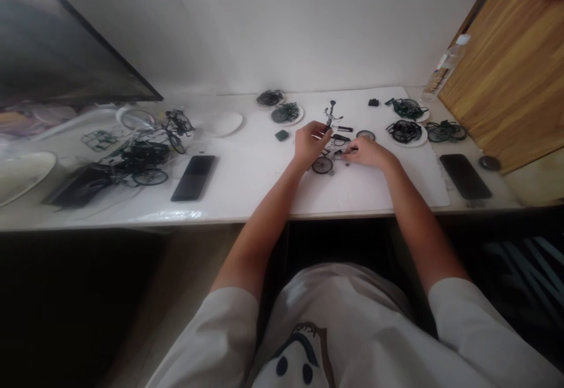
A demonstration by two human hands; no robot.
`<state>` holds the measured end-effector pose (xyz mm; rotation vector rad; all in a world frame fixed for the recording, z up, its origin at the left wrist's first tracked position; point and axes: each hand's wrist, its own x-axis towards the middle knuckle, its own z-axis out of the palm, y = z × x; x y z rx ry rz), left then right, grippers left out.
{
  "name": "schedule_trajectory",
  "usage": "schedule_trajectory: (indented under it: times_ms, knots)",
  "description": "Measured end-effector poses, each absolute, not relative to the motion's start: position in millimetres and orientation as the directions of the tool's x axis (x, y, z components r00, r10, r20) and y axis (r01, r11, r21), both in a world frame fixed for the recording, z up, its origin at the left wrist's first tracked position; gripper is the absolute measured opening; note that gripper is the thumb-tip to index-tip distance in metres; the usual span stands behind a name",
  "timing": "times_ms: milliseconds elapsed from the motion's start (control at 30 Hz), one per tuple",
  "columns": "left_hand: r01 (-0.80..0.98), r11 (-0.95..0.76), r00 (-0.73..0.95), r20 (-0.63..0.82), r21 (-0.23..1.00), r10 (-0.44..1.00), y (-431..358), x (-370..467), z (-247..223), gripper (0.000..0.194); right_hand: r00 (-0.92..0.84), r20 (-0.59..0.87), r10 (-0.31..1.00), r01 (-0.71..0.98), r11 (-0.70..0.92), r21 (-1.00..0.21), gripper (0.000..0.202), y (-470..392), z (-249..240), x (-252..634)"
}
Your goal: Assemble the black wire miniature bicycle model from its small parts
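Observation:
Over the white board (255, 176), my left hand (312, 141) is closed on a small dark frame part with handlebars (331, 116), which stands up from the fingers. My right hand (363, 151) is closed in a pinch by small dark parts just right of a spoked wheel (322, 165); what its fingertips hold is too small to name. A second wheel (365, 136) lies just behind my right hand. A short dark bar (345, 129) and other small pieces lie between the hands.
Plates of dark bicycle parts (286, 113) stand at the back, with more plates (406, 133) at the right. Phones lie left (194, 177) and right (465, 176). Assembled miniature bicycles (147, 156) crowd the left. A bottle (445, 69) leans near a wooden panel (506, 76).

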<state>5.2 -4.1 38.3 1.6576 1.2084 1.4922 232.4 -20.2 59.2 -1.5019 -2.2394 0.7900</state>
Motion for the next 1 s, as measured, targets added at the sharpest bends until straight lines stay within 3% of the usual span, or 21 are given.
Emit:
schedule_trajectory:
  times_ms: [233,433,833,1000]
  knots:
    - [0.178,-0.377,-0.076,0.394,0.909,0.916,-4.9,5.7,39.9,0.017,-0.390,0.043,0.920,0.712,0.331,-0.620,0.029,-18.2,61.8,239.0]
    - [0.227,-0.412,-0.097,0.442,0.882,0.892,-2.0,4.5,37.7,0.018,-0.451,-0.023,0.892,0.658,0.315,-0.684,0.020,-13.9,61.2,247.1]
    - [0.234,-0.400,-0.085,0.429,0.886,0.899,-2.7,4.3,38.3,0.021,-0.471,-0.039,0.881,0.615,0.296,-0.730,0.020,-15.7,59.6,241.9]
    - [0.301,-0.430,-0.098,0.476,0.851,0.874,-0.7,4.3,36.2,0.017,-0.480,-0.055,0.876,0.624,0.297,-0.722,0.030,-14.8,59.4,241.8]
